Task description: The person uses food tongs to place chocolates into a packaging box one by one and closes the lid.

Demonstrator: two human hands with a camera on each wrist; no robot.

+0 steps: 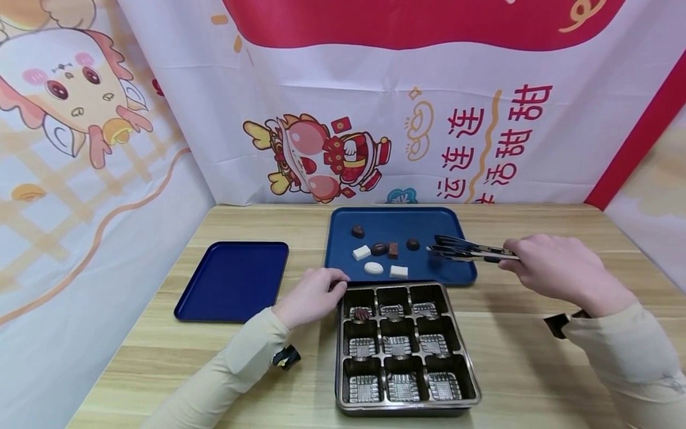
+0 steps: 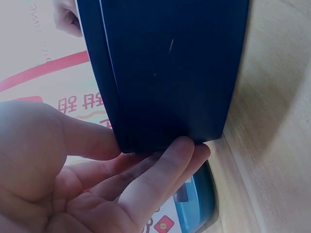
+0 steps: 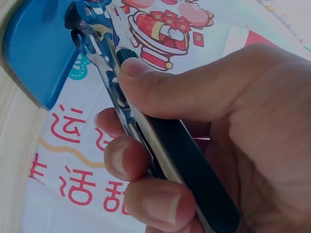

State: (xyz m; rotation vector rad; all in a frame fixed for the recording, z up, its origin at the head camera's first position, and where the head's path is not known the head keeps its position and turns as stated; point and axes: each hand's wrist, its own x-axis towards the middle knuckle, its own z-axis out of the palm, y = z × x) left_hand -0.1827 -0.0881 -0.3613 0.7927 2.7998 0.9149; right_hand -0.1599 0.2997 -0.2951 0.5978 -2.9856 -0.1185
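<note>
My right hand (image 1: 560,268) grips metal tongs (image 3: 165,160) with dark handles, thumb on one arm and fingers curled round the other. Their tips reach over the right side of a blue tray (image 1: 396,219), near a round dark chocolate (image 1: 412,244). Several dark, brown and white chocolates lie on that tray. At the far left corner of a box (image 1: 409,407) with a divided insert, my left hand (image 1: 312,296) holds the edge between thumb and fingers. A striped dark chocolate (image 1: 362,313) sits in the box's far-left compartment; the other compartments show bare ridged bottoms.
A smaller dark blue tray (image 1: 236,280) lies on the wooden table (image 1: 509,369) to the left. Printed cloth (image 1: 407,119) hangs behind the table and at its sides. The box stands close against the near edge of the blue chocolate tray.
</note>
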